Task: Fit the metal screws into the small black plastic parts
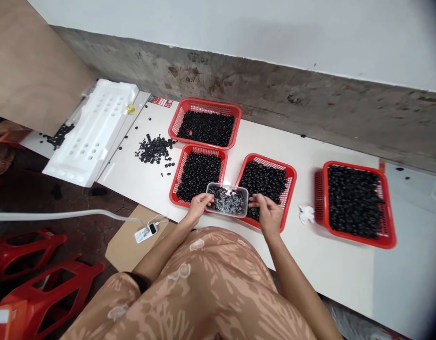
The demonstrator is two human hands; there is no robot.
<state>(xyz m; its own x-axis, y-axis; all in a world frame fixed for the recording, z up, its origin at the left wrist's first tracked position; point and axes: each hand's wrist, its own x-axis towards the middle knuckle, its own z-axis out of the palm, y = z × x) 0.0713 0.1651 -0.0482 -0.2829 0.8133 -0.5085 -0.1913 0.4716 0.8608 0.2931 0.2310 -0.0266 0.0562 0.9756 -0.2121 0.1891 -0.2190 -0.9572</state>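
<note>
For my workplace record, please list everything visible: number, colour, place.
Long table: one, white, centre
Rectangular plastic baskets: four, red, on table
Shallow plastic tub: one, clear, centre
Small parts: uncountable, mostly black, baskets, tub, table
Perforated foam slab: one, white, left
Crumpled wad: one, white, beside rightmost basket
Printed card: one, red-white, table's rear
Flat cardboard: one, brown, lower left
Boxy device: one, white, on cardboard
Plastic stools: at least two, red, lower left
Broad board: one, brown, upper left
Wall: one, white-grey, behind
Thick tube: one, white, left
Patterned garment: one, brown, bottom
Left hand: one, tub's left rim
Right hand: one, right of tub
</note>
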